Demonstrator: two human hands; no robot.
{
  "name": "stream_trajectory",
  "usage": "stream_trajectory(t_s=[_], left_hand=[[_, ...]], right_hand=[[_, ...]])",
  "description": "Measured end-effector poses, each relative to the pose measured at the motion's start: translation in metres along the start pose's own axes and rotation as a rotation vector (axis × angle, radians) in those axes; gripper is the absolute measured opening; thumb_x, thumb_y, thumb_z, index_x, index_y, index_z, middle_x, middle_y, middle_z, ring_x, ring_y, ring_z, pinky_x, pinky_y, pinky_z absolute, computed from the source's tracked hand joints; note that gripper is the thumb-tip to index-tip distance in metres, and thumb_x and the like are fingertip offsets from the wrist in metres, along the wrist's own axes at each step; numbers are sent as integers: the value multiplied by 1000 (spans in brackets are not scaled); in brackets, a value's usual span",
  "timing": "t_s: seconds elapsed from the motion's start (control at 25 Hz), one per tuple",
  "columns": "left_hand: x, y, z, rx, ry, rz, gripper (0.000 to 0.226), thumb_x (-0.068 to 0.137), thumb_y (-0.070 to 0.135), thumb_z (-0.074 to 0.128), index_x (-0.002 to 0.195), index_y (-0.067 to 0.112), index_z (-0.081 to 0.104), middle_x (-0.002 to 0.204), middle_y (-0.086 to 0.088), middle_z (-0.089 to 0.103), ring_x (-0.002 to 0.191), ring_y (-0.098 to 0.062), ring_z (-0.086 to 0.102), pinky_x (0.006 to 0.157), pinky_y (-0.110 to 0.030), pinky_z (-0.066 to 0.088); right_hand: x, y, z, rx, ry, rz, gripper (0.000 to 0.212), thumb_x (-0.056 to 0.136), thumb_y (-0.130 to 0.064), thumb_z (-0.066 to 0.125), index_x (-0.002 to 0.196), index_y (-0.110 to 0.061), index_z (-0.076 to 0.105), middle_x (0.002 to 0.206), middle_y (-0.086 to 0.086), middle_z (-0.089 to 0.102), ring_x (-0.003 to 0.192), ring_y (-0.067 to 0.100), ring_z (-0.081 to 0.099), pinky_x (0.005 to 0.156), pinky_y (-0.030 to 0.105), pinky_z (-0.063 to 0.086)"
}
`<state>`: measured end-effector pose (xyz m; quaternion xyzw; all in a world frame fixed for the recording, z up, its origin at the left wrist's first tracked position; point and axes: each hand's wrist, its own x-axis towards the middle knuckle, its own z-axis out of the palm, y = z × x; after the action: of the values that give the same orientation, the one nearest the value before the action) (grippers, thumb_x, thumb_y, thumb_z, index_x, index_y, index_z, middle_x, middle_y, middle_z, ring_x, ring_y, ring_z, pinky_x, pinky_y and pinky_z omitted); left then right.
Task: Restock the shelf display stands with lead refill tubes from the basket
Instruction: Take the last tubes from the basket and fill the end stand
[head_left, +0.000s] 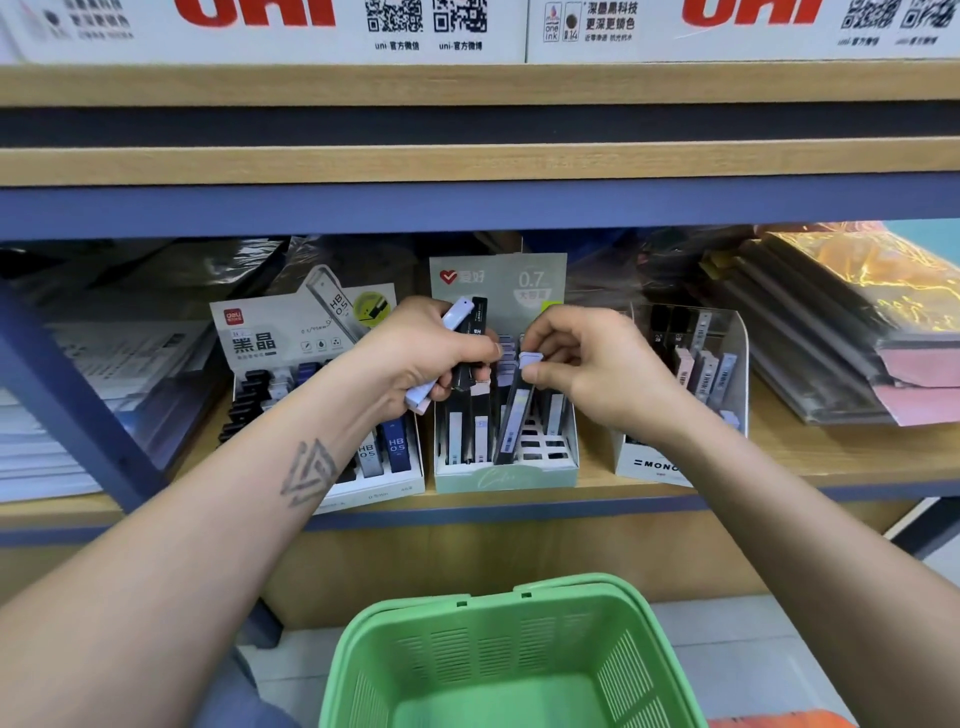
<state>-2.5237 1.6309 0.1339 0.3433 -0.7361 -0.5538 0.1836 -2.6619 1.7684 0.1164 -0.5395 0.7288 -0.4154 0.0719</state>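
Note:
My left hand (421, 353) grips a small bundle of lead refill tubes (464, 325), one pale lilac and the others black, in front of the middle stand. My right hand (587, 358) pinches the white cap of one dark tube (514, 415) that stands tilted in the mint-green 0.7 display stand (506, 475). Several tubes stand in that stand's slots. To its left is a white HB 0.5 stand (363, 488), partly hidden by my left forearm. A clear stand (644, 465) with more tubes sits to the right. The green basket (498, 603) is below; no tubes are visible in the part shown.
The stands sit on a wooden shelf (779, 467) with a blue front edge. Wrapped stationery packs (852, 332) are stacked at the right and paper stacks (78, 395) at the left. A blue shelf rail (467, 205) runs just above the stands.

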Motion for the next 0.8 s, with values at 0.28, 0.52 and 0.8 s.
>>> stream_trajectory(t_s=[0.28,0.52,0.8], left_hand=[[-8,2,-8,-22,6,8,28,83,10,76,107,-4,68,64,-9,65,38,-11,36,37,-19,29],[-13,5,-11,-15,8,2,26,84,9,75,107,-3,69,62,-7,64,36,-10,35,34,-17,28],[-11,4,-8,-12,15,6,28,84,9,75,108,-4,68,64,-9,64,36,-10,35,34,-17,28]], right_hand=[[-1,5,4,2,86,23,16,85,-9,79,90,-20,69,85,-3,69,82,16,65,79,34,57],[0,4,4,28,72,27,19,83,-10,81,84,-22,67,82,-2,70,82,17,66,76,31,56],[-5,4,16,-84,8,-73,7,85,-13,80,90,-17,76,82,-7,71,79,8,66,76,29,56]])
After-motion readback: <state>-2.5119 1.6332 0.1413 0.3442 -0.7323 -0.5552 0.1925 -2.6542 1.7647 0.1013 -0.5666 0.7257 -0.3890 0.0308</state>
